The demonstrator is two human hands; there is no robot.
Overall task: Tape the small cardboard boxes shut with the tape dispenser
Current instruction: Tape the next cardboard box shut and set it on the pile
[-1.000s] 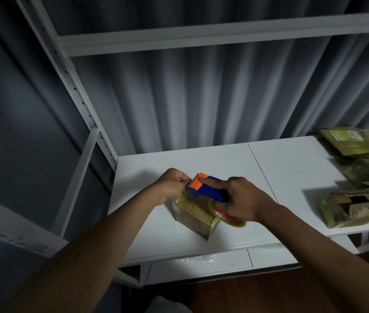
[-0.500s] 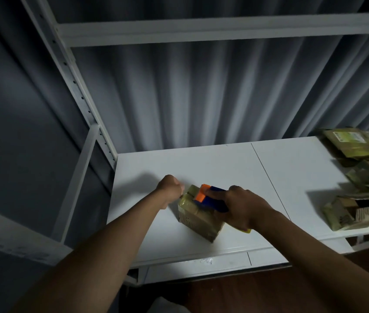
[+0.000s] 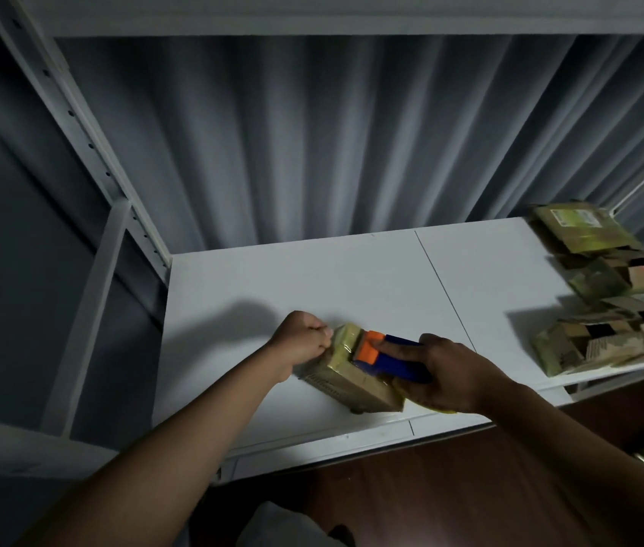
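Mid-strip: right hand grips tape dispenser atop small box, left hand pinches its far end; untaped boxes wait right of it.

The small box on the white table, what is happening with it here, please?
A person is taping the small cardboard box on the white table. The right hand grips the blue and orange tape dispenser, which lies on top of the box. The left hand is curled at the box's far left end; whether it pinches the tape is not clear. A pile of other cardboard boxes lies at the table's right edge.
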